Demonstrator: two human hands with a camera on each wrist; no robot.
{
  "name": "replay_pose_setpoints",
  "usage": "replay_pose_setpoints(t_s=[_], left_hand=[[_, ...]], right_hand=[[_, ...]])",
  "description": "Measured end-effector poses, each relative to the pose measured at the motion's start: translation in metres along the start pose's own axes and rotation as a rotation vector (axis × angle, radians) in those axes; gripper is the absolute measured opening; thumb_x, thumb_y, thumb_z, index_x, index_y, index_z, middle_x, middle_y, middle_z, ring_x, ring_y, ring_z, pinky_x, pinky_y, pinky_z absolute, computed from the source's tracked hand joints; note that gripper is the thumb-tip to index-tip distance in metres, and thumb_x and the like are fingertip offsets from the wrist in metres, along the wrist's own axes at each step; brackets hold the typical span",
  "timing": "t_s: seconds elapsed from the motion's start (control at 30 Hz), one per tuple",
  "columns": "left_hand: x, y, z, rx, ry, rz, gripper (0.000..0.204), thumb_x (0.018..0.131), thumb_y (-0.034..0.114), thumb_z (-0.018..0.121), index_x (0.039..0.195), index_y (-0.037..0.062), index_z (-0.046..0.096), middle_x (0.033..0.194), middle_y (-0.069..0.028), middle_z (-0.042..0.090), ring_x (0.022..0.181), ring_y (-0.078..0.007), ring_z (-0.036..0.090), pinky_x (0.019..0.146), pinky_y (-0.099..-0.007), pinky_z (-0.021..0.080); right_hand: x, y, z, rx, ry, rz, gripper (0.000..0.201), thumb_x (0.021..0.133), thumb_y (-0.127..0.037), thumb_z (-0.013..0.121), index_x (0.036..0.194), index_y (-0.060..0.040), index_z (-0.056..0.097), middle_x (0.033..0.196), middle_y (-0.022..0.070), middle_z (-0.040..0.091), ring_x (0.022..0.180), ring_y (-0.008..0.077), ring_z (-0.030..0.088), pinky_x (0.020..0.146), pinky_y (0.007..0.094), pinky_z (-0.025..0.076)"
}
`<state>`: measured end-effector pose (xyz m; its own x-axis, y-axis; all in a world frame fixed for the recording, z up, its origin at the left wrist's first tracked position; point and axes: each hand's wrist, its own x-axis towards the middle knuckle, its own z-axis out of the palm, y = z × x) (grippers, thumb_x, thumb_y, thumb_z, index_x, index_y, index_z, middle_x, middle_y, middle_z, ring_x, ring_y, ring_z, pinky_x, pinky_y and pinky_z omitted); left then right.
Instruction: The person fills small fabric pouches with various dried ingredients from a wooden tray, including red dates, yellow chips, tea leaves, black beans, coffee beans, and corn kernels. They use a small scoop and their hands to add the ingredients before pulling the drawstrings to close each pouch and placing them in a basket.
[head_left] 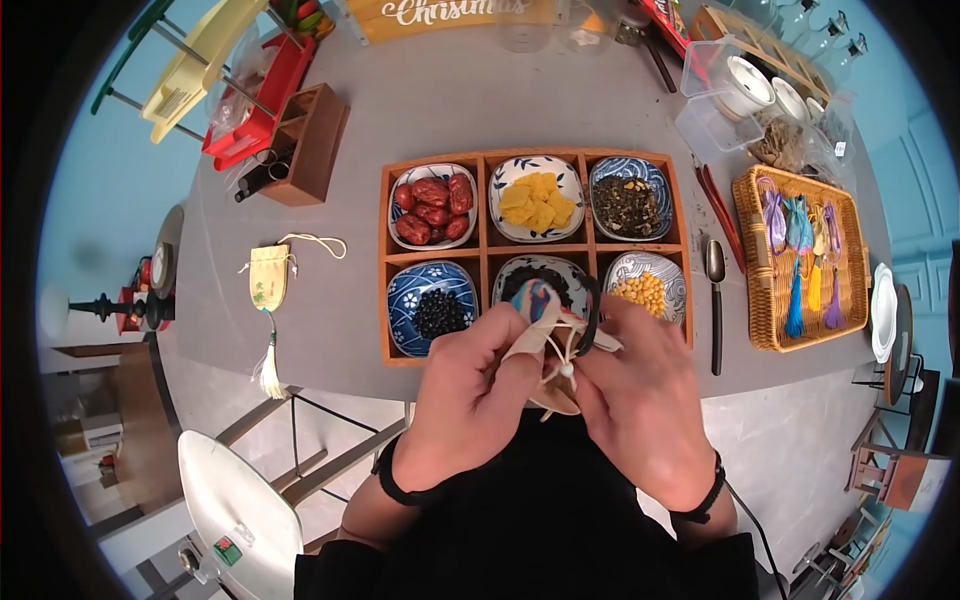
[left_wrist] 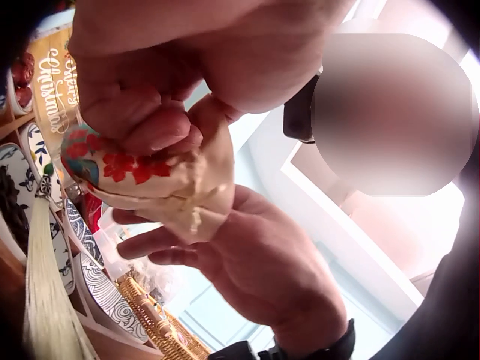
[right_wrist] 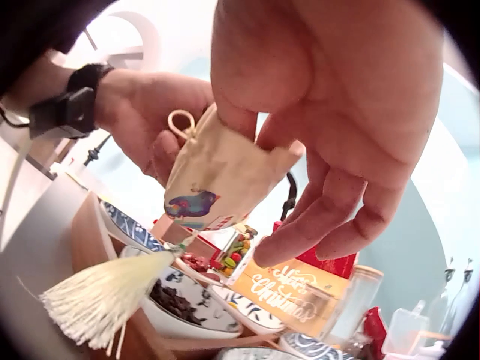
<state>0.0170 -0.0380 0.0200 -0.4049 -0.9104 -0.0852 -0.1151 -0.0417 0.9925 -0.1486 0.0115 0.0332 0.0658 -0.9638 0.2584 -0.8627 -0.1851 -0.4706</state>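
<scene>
A cream drawstring pouch (right_wrist: 225, 169) with printed red and blue flowers is held up in front of the chest, over the near edge of the wooden divided tray (head_left: 484, 205). My left hand (head_left: 465, 405) grips its side with curled fingers. At the mouth, my right hand (head_left: 650, 415) pinches the cloth between thumb and forefinger, its other fingers loosely bent alongside. A pale tassel (right_wrist: 109, 296) hangs from the pouch's bottom. A black loop (head_left: 592, 315) shows beside the right fingers. What lies inside the pouch is hidden.
Bowls in the tray hold red dates (head_left: 432, 207), yellow chunks (head_left: 537, 203), dried leaves (head_left: 627, 207), black beans (head_left: 440, 312), dark strips and yellow kernels (head_left: 642, 292). A spoon (head_left: 715, 300) and tassel basket (head_left: 752, 300) lie right; another pouch (head_left: 268, 280) lies left.
</scene>
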Motion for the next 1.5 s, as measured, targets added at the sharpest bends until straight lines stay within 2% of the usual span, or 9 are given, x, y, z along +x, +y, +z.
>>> replay_pose_setpoints(t_s=[0.23,0.3,0.33,0.43,0.6,0.73,1.03,1.2,1.5], left_hand=[[-0.007,-0.007,-0.026,0.017,-0.097,0.047,0.012,0.094,0.007,0.049,0.090,-0.0031,0.056,0.079,-0.0056,0.058,0.073,-0.0085,0.054,0.068,-0.0227,0.045],[-0.006,-0.020,-0.023,-0.072,0.223,0.194,0.022,0.097,0.014,0.044,0.107,-0.0034,0.055,0.093,-0.0067,0.058,0.088,-0.0100,0.054,0.080,-0.0237,0.043],[-0.008,-0.018,-0.025,-0.069,0.187,0.073,0.032,0.102,0.021,0.039,0.121,-0.0022,0.050,0.099,-0.0050,0.058,0.096,-0.0096,0.053,0.086,-0.0254,0.042],[-0.021,-0.031,-0.034,-0.464,0.006,-0.187,0.035,0.105,0.025,0.037,0.124,-0.0013,0.051,0.101,-0.0044,0.059,0.097,-0.0092,0.054,0.084,-0.0256,0.045],[-0.024,-0.040,-0.031,-0.630,0.286,-0.287,0.026,0.105,0.027,0.042,0.092,0.0057,0.052,0.079,0.0037,0.054,0.066,-0.0015,0.046,0.063,-0.0184,0.041],[-0.024,-0.056,-0.034,-0.764,0.296,-0.250,0.025,0.105,0.025,0.042,0.096,0.0042,0.053,0.083,0.0013,0.057,0.071,-0.0034,0.051,0.065,-0.0203,0.044],[-0.021,-0.030,-0.050,-0.992,0.324,-0.486,0.028,0.105,0.029,0.042,0.104,0.0045,0.056,0.091,-0.0027,0.063,0.078,-0.0091,0.060,0.071,-0.0252,0.051],[-0.025,-0.052,-0.061,-0.933,0.258,-0.390,0.025,0.104,0.027,0.043,0.103,0.0055,0.055,0.090,-0.0013,0.061,0.078,-0.0077,0.059,0.071,-0.0228,0.049],[-0.032,-0.050,-0.062,-0.610,0.308,-0.114,0.016,0.102,0.013,0.045,0.111,0.0034,0.054,0.103,-0.0033,0.061,0.093,-0.0088,0.059,0.082,-0.0250,0.049]], right_hand=[[0.013,-0.014,-0.004,0.193,-0.193,-0.093,0.025,0.072,-0.013,0.077,0.086,0.0010,0.062,0.096,0.0149,0.059,0.086,0.0323,0.059,0.079,0.0407,0.046],[0.015,-0.019,-0.004,0.253,-0.191,-0.127,0.027,0.071,-0.014,0.078,0.086,0.0020,0.062,0.094,0.0149,0.059,0.086,0.0326,0.059,0.079,0.0411,0.047],[0.016,-0.021,-0.004,0.312,-0.160,-0.162,0.029,0.070,-0.015,0.078,0.086,0.0025,0.061,0.093,0.0148,0.059,0.085,0.0326,0.059,0.078,0.0413,0.048],[0.022,-0.026,0.000,0.397,-0.146,-0.208,0.031,0.069,-0.016,0.080,0.085,0.0027,0.061,0.092,0.0144,0.059,0.085,0.0331,0.059,0.080,0.0410,0.049],[0.028,-0.031,0.015,0.210,-0.212,-0.324,0.029,0.069,-0.014,0.078,0.088,0.0012,0.062,0.087,0.0106,0.056,0.079,0.0275,0.060,0.076,0.0382,0.049],[0.034,-0.036,0.030,0.218,-0.115,-0.408,0.024,0.071,-0.013,0.073,0.089,-0.0008,0.061,0.083,0.0083,0.054,0.075,0.0247,0.058,0.073,0.0365,0.048],[0.061,-0.055,0.020,0.193,-0.378,-0.422,0.019,0.074,-0.012,0.067,0.088,-0.0038,0.058,0.084,0.0081,0.050,0.078,0.0243,0.055,0.074,0.0350,0.044],[0.068,-0.068,0.023,0.102,-0.341,-0.455,0.034,0.065,-0.009,0.079,0.094,-0.0050,0.061,0.099,0.0093,0.057,0.087,0.0311,0.060,0.077,0.0397,0.050],[0.078,-0.071,0.013,0.353,-0.264,-0.402,0.023,0.074,-0.008,0.075,0.089,-0.0009,0.060,0.099,0.0146,0.062,0.080,0.0298,0.063,0.074,0.0362,0.051]])
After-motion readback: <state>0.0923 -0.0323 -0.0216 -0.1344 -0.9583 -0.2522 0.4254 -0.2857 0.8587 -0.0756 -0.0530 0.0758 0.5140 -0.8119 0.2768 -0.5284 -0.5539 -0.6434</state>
